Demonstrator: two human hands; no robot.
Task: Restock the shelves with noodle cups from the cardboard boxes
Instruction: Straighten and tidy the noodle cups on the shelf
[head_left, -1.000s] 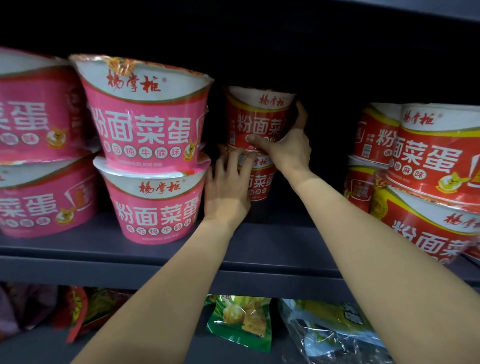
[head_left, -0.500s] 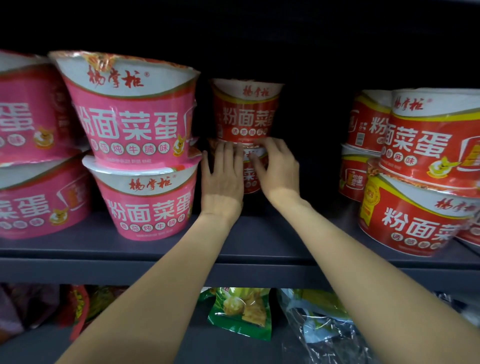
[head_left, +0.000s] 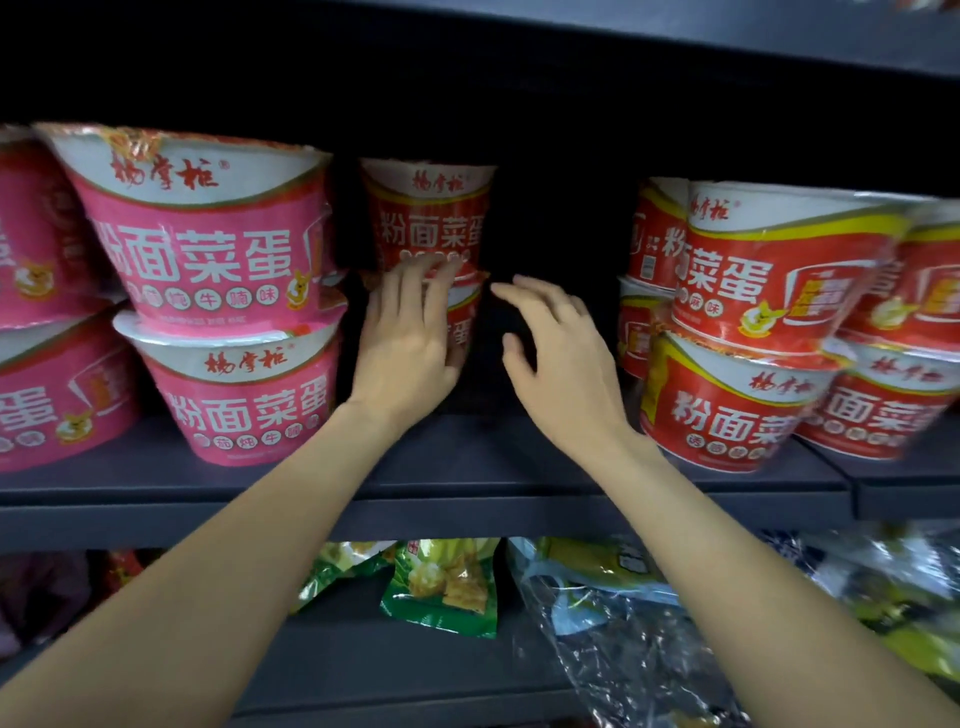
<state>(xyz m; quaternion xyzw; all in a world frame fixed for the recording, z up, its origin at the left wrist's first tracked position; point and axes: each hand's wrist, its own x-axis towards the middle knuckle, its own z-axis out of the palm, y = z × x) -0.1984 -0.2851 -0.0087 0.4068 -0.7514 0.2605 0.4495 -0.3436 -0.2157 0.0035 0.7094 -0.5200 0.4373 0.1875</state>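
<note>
Red film-wrapped noodle cups, two stacked at the back of the shelf (head_left: 467, 467): upper red cup (head_left: 427, 213) sits on the lower red cup (head_left: 462, 322). Both are tapered round tubs, white band under the rim, glossy shrink wrap.

Our left hand (head_left: 405, 338) lies flat against the front of that stack, fingers straight, tips on the seam between the two cups, palm covering most of the lower one. Nothing gripped.

Our right hand (head_left: 561, 364) is just beside the stack on its right, apart from it, fingers spread and loosely bent, holding nothing.

Pink stack (head_left: 218, 291) just left of our left hand: two wider tubs of the same tapered shape, nearer the shelf edge, wrap shiny and slightly crinkled. More pink cups (head_left: 47, 312) at the far left, cropped.

Red-and-yellow stacks (head_left: 753, 322) on the right, well apart from the centre stack, dark gap between.

Shelf is matte dark grey metal with a flat front lip.

Below it: green foil snack packets (head_left: 447, 587) and crinkled clear plastic bags (head_left: 623, 649), contents unclear.
</note>
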